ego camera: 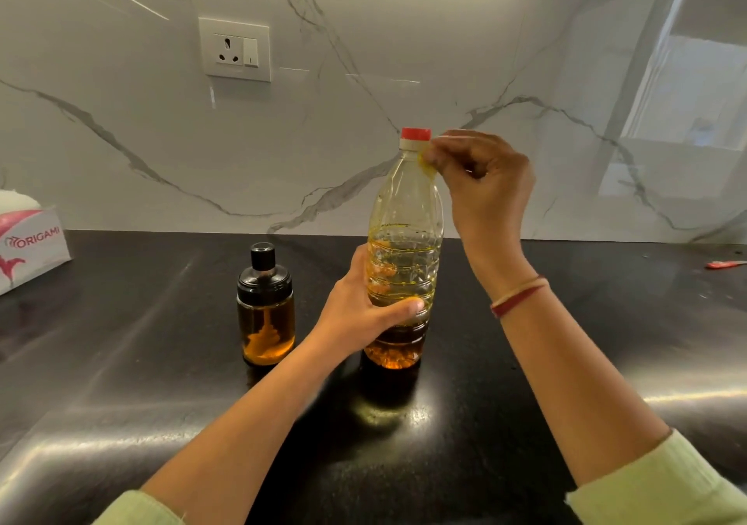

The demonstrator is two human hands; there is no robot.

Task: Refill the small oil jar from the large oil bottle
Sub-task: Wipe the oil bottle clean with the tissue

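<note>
**Bottle held on the bench, cap still on**

Both pale green sleeves (663, 484) are cut off by the bottom edge. The left hand (364, 306) wraps its grip round the lower body of the large oil bottle (404, 241), thumb across the front, the other fingers hidden behind and showing only blurred through the oil. The bottle stands upright on the dark, glossy bench (121, 363), clear ribbed plastic, roughly half full of amber oil. The small oil jar (265, 310) stands just left of the left hand, apart from it: glass with a black lid and knob, oil in its lower part, something orange inside that is hard to make out. Higher up, the right hand (481, 185), a red thread (517, 296) at its wrist, has its grip clenched on a small yellow piece (425, 160) at the bottle's neck, just below the red cap (415, 134); what that piece is I cannot tell. A tissue box (28, 249) is cut by the left edge, a red scrap (725, 264) by the right. Behind is a marble wall (404, 39) with a socket (234, 49)
</note>
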